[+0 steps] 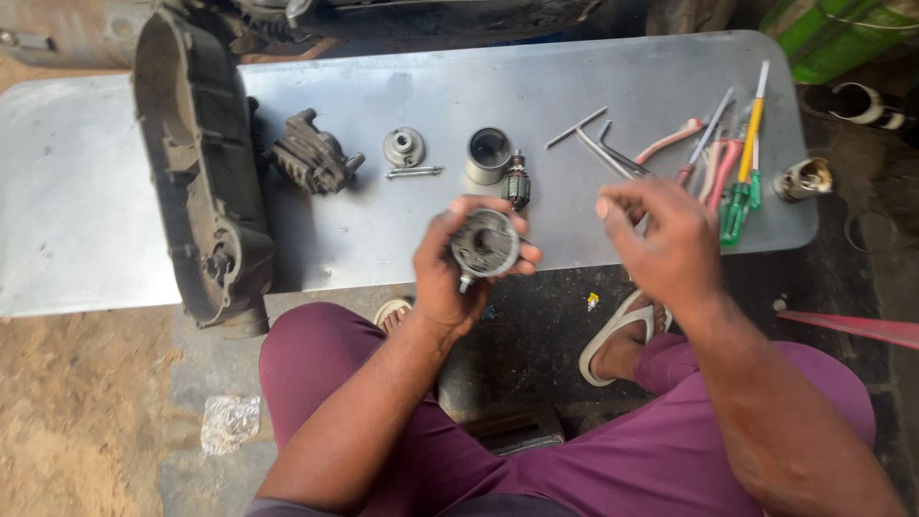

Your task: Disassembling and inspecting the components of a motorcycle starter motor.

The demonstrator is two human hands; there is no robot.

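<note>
Now my left hand (450, 278) is wrapped around a round, dirty grey metal motor part (485, 243), holding it up just in front of the near edge of the flat grey metal surface (383, 230), with its open face turned up to me. My right hand (670, 244) holds nothing; its fingers are loosely bent and it hangs over the near right side of the surface, close to the long thin metal tools (598, 144) and the green and yellow screwdrivers (745, 172). I think I should keep the round part still and level, so no small bits fall out of it. A firm grip around the rim feels best, with my fingers off the middle so I can see inside. Behind my left hand lie a shiny metal cup (488, 153) and a small copper-wound rotor (517, 187), touching each other, and a small round metal cap (404, 146) with a pin (414, 172) just beside it. Further left sit a dark lumpy metal block (311, 153) and a long black engine cover (196, 172).
</note>
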